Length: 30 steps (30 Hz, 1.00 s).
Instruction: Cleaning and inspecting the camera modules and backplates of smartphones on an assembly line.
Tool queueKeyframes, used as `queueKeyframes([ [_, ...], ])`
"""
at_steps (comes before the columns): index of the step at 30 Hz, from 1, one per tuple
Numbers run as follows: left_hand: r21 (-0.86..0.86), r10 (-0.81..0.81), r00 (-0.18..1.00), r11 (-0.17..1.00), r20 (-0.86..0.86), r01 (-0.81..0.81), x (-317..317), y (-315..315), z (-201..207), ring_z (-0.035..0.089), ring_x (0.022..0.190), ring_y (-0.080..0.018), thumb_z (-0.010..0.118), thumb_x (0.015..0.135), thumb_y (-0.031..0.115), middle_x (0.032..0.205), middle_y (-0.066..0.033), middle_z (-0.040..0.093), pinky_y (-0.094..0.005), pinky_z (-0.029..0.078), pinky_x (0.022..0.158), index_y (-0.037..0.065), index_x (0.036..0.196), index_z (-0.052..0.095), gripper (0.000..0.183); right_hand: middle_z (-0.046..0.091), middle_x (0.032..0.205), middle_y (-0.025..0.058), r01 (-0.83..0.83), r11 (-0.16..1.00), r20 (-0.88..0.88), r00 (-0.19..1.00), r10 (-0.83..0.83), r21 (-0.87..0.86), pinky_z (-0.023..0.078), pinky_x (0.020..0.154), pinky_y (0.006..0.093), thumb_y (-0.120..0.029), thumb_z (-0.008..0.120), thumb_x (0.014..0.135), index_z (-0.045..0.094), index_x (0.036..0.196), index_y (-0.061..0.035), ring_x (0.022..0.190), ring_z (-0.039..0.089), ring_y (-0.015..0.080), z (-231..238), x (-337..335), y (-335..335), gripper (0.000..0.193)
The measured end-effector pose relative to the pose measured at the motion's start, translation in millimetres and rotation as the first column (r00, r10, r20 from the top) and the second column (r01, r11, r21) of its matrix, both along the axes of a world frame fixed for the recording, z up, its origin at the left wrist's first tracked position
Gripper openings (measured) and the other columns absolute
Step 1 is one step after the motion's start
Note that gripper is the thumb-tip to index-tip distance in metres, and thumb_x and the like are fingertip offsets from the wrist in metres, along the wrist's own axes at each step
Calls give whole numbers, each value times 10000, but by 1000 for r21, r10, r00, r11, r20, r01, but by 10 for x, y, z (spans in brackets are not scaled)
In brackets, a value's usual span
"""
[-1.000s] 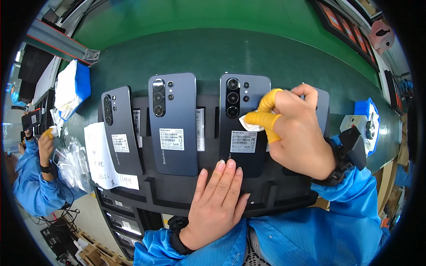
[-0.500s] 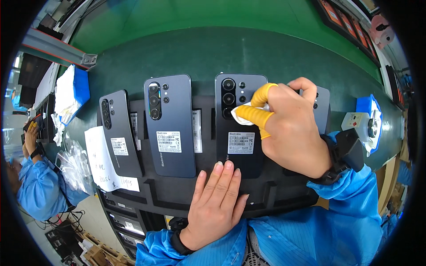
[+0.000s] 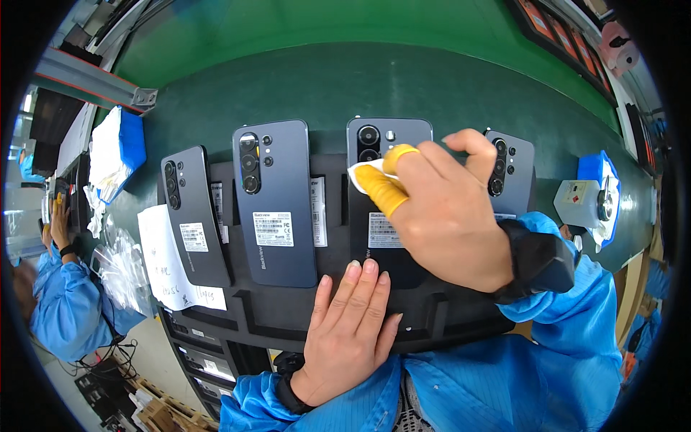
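My right hand (image 3: 453,223), with yellow finger cots on some fingers, pinches a folded white cloth (image 3: 353,178). The cloth presses on the back of a dark smartphone (image 3: 380,234), beside the lower part of its camera column. My left hand (image 3: 353,331) lies flat, its fingertips on that phone's bottom end. Two more dark phones, one upright in line (image 3: 277,194) and one slightly tilted (image 3: 193,209), lie back up to the left. Another phone (image 3: 520,169) at the right is partly hidden by my right hand. All rest on a black foam tray (image 3: 281,317).
The tray sits on a green bench (image 3: 324,86). Blue boxes with white cloths stand left (image 3: 129,147) and right; a white dispenser bottle (image 3: 578,201) is by the right one. Handwritten paper (image 3: 157,245) and clear plastic bags (image 3: 122,266) lie left. A co-worker (image 3: 68,302) sits far left.
My right hand has slid left and slightly down with the cloth, toward the phone's left edge, uncovering more of the right-hand phone. My left hand has stayed in place.
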<state>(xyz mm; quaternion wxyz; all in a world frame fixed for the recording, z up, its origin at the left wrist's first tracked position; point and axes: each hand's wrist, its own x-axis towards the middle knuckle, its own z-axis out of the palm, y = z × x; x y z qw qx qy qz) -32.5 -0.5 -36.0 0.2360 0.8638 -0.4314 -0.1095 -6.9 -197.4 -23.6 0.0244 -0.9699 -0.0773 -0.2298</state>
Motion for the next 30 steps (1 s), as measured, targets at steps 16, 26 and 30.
queueKeyframes([
  [16,-13,-6,1000,1000,-10,6,13,9,-6,449,1336,-320,728,788,203,1384,-191,517,-493,282,1123,11,1293,580,560,607,873,36,-55,991,13,998,53,124,315,827,465,-55,754,671,711,842,8,738,548,192,-29,-88,-64,188],
  [26,-3,18,1000,1000,-6,-18,-11,6,-8,442,1342,-322,729,786,189,1395,-187,509,-483,277,1128,11,1300,576,565,601,879,32,-28,980,-41,998,37,195,301,822,448,-49,745,646,707,820,0,724,547,184,28,-191,-93,185],
  [30,-8,9,1000,1000,5,-9,-16,-13,-2,445,1339,-325,737,780,181,1396,-192,506,-483,283,1124,11,1300,576,571,606,881,20,14,999,38,999,-15,39,292,838,459,-66,725,658,747,871,-54,747,537,179,-7,-150,-177,214],
])
